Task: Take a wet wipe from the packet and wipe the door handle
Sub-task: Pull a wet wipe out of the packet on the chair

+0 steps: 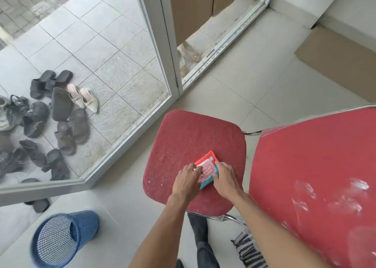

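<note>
A small red, pink and teal wet wipe packet (pixel 208 166) lies flat on the red seat of a chair (pixel 189 133). My left hand (pixel 186 181) rests on the packet's left side, its fingertips on the pink lid flap. My right hand (pixel 225 179) presses on the packet's right edge and near corner. No wipe is out of the packet. The white-framed glass door (pixel 162 44) stands beyond the chair; its handle is out of view.
The chair's red backrest (pixel 313 176) fills the right side. A blue mesh bin (pixel 63 239) stands on the floor at lower left. Several shoes and sandals (pixel 61 113) lie outside the glass. Flat cardboard (pixel 337 60) lies at upper right. A striped mat (pixel 248 251) is underfoot.
</note>
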Demonstrator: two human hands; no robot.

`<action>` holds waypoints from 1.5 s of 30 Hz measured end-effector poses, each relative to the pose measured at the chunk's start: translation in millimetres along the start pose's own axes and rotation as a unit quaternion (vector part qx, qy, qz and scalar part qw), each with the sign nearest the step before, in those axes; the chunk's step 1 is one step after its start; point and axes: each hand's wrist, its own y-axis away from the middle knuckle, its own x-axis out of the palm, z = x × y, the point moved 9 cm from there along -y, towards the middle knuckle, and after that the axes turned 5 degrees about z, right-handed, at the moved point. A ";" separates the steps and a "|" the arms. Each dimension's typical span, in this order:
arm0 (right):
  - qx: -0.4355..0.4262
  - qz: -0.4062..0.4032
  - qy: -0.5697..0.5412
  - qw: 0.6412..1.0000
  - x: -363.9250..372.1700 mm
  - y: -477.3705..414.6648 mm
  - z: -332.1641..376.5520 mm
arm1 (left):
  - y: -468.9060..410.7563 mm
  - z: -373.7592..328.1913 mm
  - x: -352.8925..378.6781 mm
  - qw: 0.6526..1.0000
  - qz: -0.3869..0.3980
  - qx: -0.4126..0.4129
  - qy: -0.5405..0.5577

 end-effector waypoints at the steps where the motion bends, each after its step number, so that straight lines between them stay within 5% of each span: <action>1: 0.001 0.000 -0.015 1.000 2.5 -2.3 -3.0 | -3.3 -1.3 6.1 1.000 0.008 -0.010 0.001; 16: 0.053 -0.001 -0.196 0.979 16.2 -10.8 -23.0 | -13.7 8.0 10.9 0.998 -0.026 -0.045 0.045; 30: 0.081 0.001 -0.180 0.980 33.9 -11.0 -34.2 | -20.2 -5.9 31.7 0.999 -0.027 -0.020 -0.032; 38: 0.079 -0.101 -0.137 0.982 17.9 -4.1 -25.7 | -12.7 16.6 -7.1 0.985 -0.126 -0.002 0.120; 45: 0.045 -0.129 -0.130 0.982 22.5 -11.7 -7.0 | -19.3 32.7 -13.4 0.976 -0.135 -0.032 0.168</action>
